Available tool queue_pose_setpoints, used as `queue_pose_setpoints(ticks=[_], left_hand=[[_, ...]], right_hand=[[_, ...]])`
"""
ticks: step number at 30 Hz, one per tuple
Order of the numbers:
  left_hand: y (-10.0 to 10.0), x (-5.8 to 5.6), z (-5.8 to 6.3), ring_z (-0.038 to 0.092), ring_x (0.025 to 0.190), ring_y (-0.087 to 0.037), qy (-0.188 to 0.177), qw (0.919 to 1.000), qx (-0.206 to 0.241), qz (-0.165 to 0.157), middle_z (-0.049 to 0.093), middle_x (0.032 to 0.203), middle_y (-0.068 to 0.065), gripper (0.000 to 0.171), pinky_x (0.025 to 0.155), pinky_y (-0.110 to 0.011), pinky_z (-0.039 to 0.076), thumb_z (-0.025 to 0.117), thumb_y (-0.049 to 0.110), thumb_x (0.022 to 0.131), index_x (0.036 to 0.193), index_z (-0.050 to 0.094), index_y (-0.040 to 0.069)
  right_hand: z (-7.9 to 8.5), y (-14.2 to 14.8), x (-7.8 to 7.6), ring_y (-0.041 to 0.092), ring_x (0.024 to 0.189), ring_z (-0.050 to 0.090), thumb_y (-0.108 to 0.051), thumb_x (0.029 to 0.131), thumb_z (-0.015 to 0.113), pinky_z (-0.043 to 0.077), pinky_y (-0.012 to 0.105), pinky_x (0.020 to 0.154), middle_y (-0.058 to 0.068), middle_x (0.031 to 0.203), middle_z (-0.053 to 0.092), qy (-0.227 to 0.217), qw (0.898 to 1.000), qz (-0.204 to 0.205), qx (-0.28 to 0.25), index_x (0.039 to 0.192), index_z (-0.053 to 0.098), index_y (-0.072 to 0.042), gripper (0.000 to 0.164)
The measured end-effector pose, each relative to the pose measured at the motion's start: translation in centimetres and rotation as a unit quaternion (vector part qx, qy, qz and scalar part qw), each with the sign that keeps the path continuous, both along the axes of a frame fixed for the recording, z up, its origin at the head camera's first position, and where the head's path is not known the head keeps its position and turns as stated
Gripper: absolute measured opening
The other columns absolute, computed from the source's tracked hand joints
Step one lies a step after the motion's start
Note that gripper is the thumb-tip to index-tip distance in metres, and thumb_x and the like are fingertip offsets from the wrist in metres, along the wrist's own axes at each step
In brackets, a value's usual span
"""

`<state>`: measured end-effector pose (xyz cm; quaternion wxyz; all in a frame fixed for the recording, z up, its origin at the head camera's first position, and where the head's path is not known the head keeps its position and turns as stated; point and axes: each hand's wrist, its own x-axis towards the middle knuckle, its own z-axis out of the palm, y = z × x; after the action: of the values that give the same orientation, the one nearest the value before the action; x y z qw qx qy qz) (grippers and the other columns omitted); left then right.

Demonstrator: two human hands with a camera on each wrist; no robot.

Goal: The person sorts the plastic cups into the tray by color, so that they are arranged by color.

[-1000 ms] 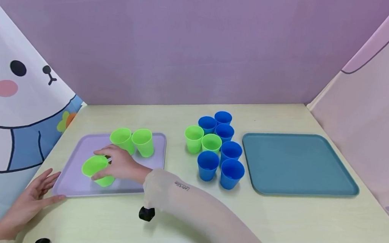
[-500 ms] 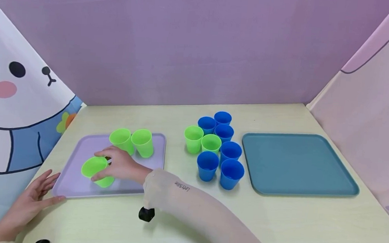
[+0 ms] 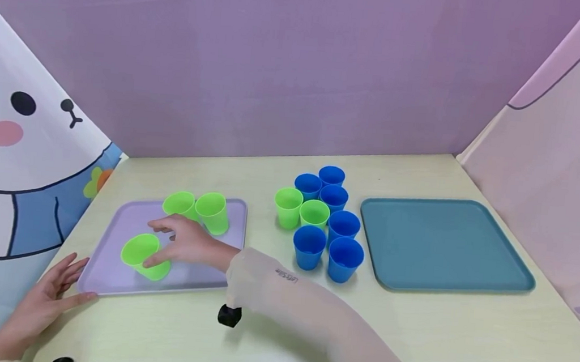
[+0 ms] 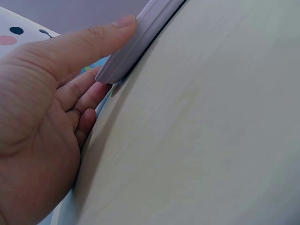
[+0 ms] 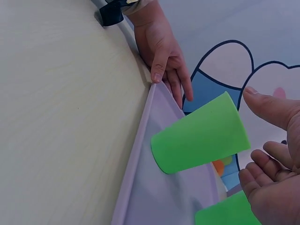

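Note:
My left hand (image 3: 48,302) holds the near left corner of a purple tray (image 3: 195,276), thumb on the front edge and fingers along the left side, also clear in the left wrist view. A green cup (image 3: 143,257) stands upright on the tray's front part. Just right of that cup is my right hand (image 3: 190,243), its thumb and fingers spread; the right wrist view shows a gap between the thumb and the cup. Behind the hand, two more green cups (image 3: 213,213) stand on the tray's back part, one partly hidden by my fingers.
Mid-table, two green cups (image 3: 288,208) stand close among several blue cups (image 3: 346,259). A teal tray (image 3: 445,247) lies to their right. A purple cloth wall (image 3: 288,78) rises behind the table, with printed cloth at both sides.
My right hand has let go of the front green cup and moved a little to the right, its fingers spreading. The cup stays in place; the left hand has not moved.

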<state>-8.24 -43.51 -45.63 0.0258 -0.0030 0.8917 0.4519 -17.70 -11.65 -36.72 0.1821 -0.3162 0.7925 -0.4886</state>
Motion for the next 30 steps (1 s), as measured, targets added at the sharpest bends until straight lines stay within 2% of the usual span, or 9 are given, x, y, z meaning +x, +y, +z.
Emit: queue_pose_setpoints(ticks=[5, 11, 17, 21, 30], left_hand=[[0.0, 0.0, 0.1, 0.033, 0.107, 0.030, 0.011, 0.9999, -0.001, -0.006, 0.028, 0.145, 0.030, 0.096, 0.086, -0.001, 0.026, 0.067, 0.009, 0.096, 0.158, -0.005, 0.003], [0.1, 0.1, 0.2, 0.031, 0.106, 0.030, 0.002, 1.0000, -0.006, -0.003, 0.026, 0.148, 0.028, 0.096, 0.085, -0.001, 0.026, 0.067, 0.012, 0.096, 0.158, -0.006, 0.003], [0.2, 0.0, 0.3, 0.031, 0.105, 0.031, -0.007, 1.0000, -0.004, 0.000, 0.024, 0.150, 0.026, 0.096, 0.085, -0.001, 0.025, 0.067, 0.014, 0.097, 0.158, -0.007, 0.003], [0.1, 0.0, 0.3, 0.030, 0.104, 0.031, -0.017, 0.9998, -0.005, 0.004, 0.022, 0.152, 0.024, 0.097, 0.085, 0.000, 0.025, 0.067, 0.016, 0.097, 0.158, -0.008, 0.004], [-0.1, 0.0, 0.0, 0.033, 0.106, 0.029, 0.000, 1.0000, 0.004, -0.008, 0.028, 0.144, 0.031, 0.095, 0.085, -0.002, 0.027, 0.066, 0.011, 0.097, 0.158, -0.007, 0.005]], right_hand=[[0.4, 1.4, 0.2, 0.006, 0.125, 0.051, -0.019, 0.076, 0.089, 0.041, 0.014, 0.096, -0.005, 0.139, 0.056, 0.004, 1.000, 0.016, -0.015, 0.144, 0.053, -0.011, 0.077], [0.7, 2.9, 0.7, 0.003, 0.122, 0.052, -0.015, 0.075, 0.088, 0.043, 0.014, 0.095, 0.001, 0.140, 0.056, -0.003, 0.999, 0.022, -0.034, 0.143, 0.053, -0.008, 0.077], [0.9, 4.3, 1.0, 0.004, 0.122, 0.052, -0.015, 0.076, 0.088, 0.043, 0.014, 0.095, 0.000, 0.138, 0.057, 0.001, 0.999, 0.029, -0.034, 0.142, 0.054, -0.006, 0.075], [1.2, 5.3, 1.1, 0.004, 0.123, 0.052, -0.014, 0.076, 0.087, 0.043, 0.013, 0.094, 0.000, 0.139, 0.057, -0.003, 0.999, 0.027, -0.038, 0.141, 0.055, -0.005, 0.073], [1.9, 7.2, 1.0, 0.005, 0.120, 0.053, -0.013, 0.076, 0.088, 0.044, 0.017, 0.096, 0.002, 0.137, 0.058, -0.013, 0.999, 0.006, -0.035, 0.139, 0.056, -0.005, 0.071]])
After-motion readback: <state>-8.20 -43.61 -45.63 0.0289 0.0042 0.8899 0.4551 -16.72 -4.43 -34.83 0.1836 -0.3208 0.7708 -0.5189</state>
